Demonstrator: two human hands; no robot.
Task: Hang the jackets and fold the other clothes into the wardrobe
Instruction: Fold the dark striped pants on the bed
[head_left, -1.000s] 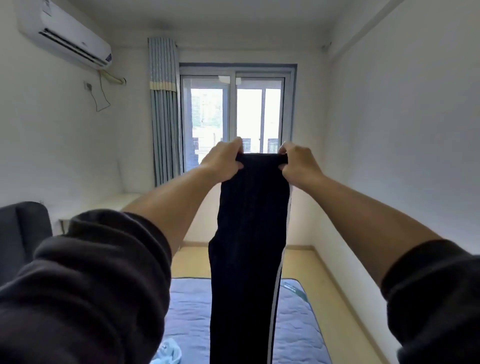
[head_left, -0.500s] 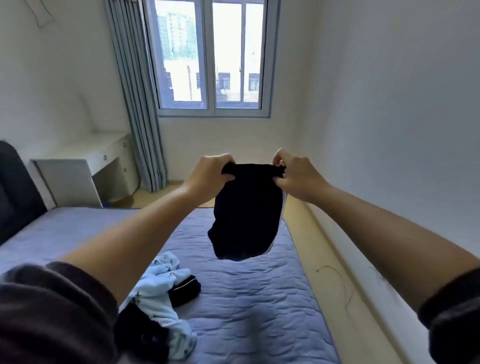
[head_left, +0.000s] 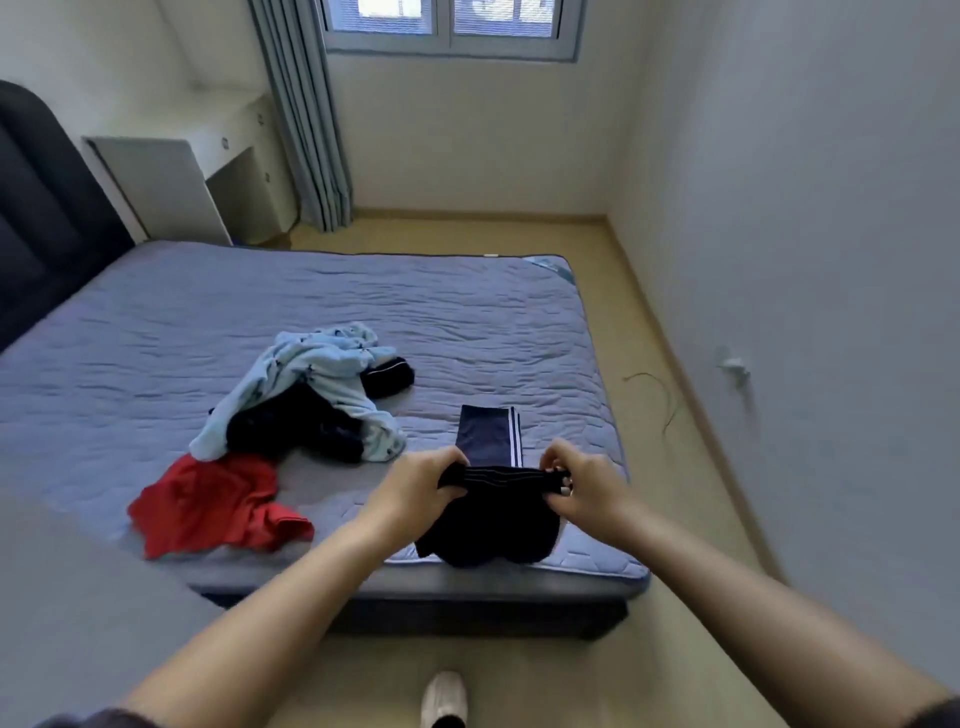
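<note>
While both hands hold the waistband of the dark trousers (head_left: 488, 525) over the near right corner of the bed (head_left: 467, 312), the left hand (head_left: 421, 480) curls round its left end and the right hand (head_left: 582, 480) pinches its right end. The trousers' bulk sags onto the mattress edge, and a striped leg end lies flat just beyond the hands. To the left, the bed bears a heap: a light blue garment (head_left: 311, 364) draped over a black garment (head_left: 296, 426), with a red garment (head_left: 208, 499) nearest. What the black one is cannot be told. The window (head_left: 452, 26) is cut off at the top.
</note>
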